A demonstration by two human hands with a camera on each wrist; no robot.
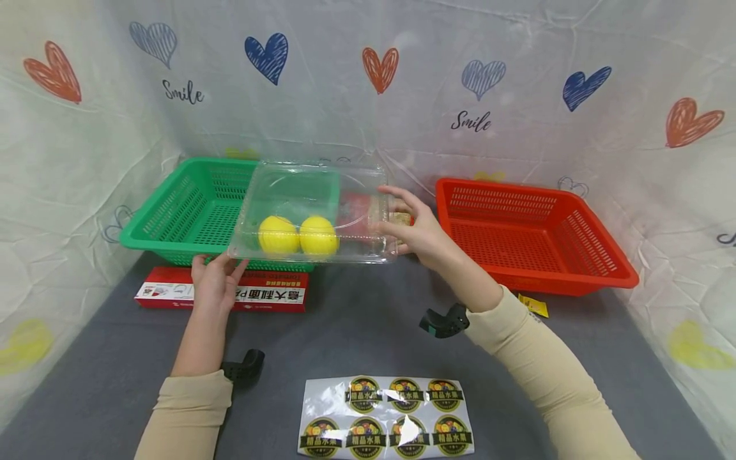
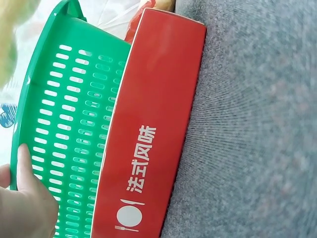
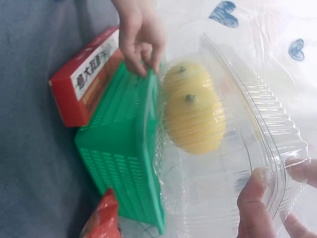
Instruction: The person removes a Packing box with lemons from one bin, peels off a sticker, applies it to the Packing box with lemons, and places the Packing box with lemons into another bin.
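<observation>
We see a clear plastic clamshell box (image 1: pixel 313 214) held above the front rim of the green basket (image 1: pixel 190 211), with two yellow lemons (image 1: pixel 296 235) lying side by side inside it at its left end. The right hand (image 1: pixel 416 230) grips the box's right end: in the right wrist view the thumb (image 3: pixel 255 198) presses on the ribbed edge with the other fingers behind the plastic, so the grip is closed around that rim. The left hand (image 1: pixel 215 281) reaches up to the box's front left corner; its fingertips (image 3: pixel 143 67) curl over the edge there, though we cannot tell for certain whether they pinch the plastic alone or the basket rim as well.

Just in front of the green basket, touching its wall, lies a long red carton (image 1: pixel 221 297) with Chinese print, directly under the left hand. Behind the box something red (image 1: pixel 356 211) shows through the plastic, too blurred to name. A red basket (image 1: pixel 531 233) stands to the right, well apart from the green one, and a small yellow tag (image 1: pixel 533 305) lies at its front edge. Near us on the grey table (image 1: pixel 368 332) lies a sheet of round fruit stickers (image 1: pixel 386 416). A heart-printed cloth (image 1: pixel 471 96) hangs behind and to both sides.
</observation>
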